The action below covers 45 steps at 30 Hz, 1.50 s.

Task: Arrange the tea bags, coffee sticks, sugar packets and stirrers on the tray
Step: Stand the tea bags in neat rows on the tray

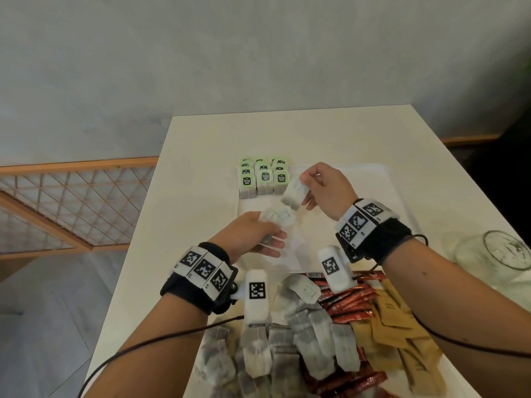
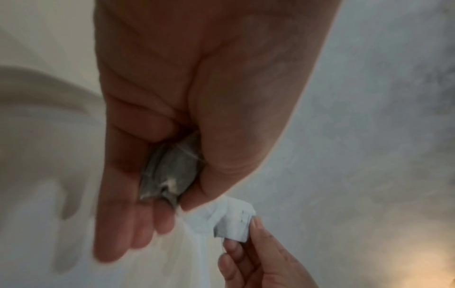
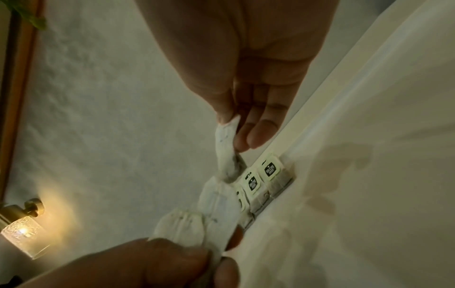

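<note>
done so far: a small block of green-tagged tea bags (image 1: 263,178) sits neat at the tray's (image 1: 373,179) 10 o'clock corner, three across

in hand: right hand (image 1: 324,191) pinches one tea bag (image 1: 294,193) just off that block, at its 4 o'clock; left hand (image 1: 253,235) grips a few spare tea bags (image 1: 280,216)

still loose: big pile of tea bags (image 1: 287,346), red coffee sticks (image 1: 350,305), tan sugar packets (image 1: 396,334) at 6 o'clock on the surface (image 1: 201,145)

stirrers: can't spot any for sure

verdict: early days imo, only tea started

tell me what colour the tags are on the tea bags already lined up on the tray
Light green with a dark logo, on the arranged tea bags at the tray's far left corner; clearest in the head view.
</note>
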Each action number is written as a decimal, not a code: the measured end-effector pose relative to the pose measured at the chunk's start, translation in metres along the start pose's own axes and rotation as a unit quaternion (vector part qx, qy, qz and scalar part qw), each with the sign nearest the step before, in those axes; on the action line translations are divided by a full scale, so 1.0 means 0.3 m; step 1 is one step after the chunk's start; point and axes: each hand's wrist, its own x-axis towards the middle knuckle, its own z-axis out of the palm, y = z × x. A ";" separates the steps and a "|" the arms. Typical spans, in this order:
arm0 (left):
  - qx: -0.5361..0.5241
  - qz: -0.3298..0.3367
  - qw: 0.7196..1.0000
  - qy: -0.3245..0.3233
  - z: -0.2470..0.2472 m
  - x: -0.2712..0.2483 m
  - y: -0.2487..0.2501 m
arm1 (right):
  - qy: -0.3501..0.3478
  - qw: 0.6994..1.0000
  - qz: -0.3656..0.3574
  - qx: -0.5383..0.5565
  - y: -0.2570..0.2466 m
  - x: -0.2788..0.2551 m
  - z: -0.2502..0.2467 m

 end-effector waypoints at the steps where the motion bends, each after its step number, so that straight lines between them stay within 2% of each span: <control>1: -0.010 0.006 1.000 0.024 -0.001 0.000 0.001 | 0.011 1.000 0.006 -0.003 0.003 -0.003 -0.007; 4: -0.011 0.056 0.992 0.109 0.001 0.008 0.010 | 0.014 0.999 0.030 -0.014 0.003 -0.019 -0.020; 8: 0.109 0.151 0.964 0.190 0.042 0.022 0.035 | -0.010 0.998 0.059 0.000 -0.009 -0.047 -0.007; 11: 0.203 0.170 0.946 0.185 0.091 0.027 0.043 | -0.021 0.997 0.070 0.021 -0.015 -0.054 0.008; 16: 0.225 0.173 0.943 0.174 0.116 0.033 0.034 | -0.029 0.996 0.076 0.046 -0.029 -0.056 0.017; 18: 0.197 0.166 0.948 0.189 0.102 0.034 0.045 | -0.052 0.992 0.082 0.075 -0.044 -0.057 0.016; 22: 0.037 0.121 0.972 0.196 0.061 0.042 0.051 | -0.047 0.994 0.067 0.068 -0.038 -0.041 -0.010; 25: -0.032 0.095 0.980 0.173 0.040 0.053 0.047 | -0.078 0.996 0.037 -0.002 -0.014 -0.020 -0.013; 27: -0.051 0.083 0.984 0.149 0.031 0.062 0.046 | -0.102 0.994 0.029 -0.009 0.000 -0.005 -0.001; 31: -0.093 0.030 0.991 0.090 -0.001 0.076 0.034 | -0.123 0.991 0.044 -0.040 0.039 0.044 0.031; 34: -0.173 -0.017 0.983 0.064 -0.037 0.093 0.020 | -0.110 0.987 0.064 -0.100 0.077 0.098 0.045; 36: -0.204 -0.021 0.977 0.057 -0.061 0.103 0.011 | -0.086 0.986 0.071 -0.122 0.092 0.138 0.051; 39: -0.217 -0.009 0.974 0.055 -0.089 0.113 0.002 | -0.055 0.988 0.074 -0.122 0.097 0.190 0.060; 45: -0.219 -0.008 0.973 0.071 -0.112 0.134 -0.009 | -0.041 0.993 0.061 -0.097 0.084 0.256 0.085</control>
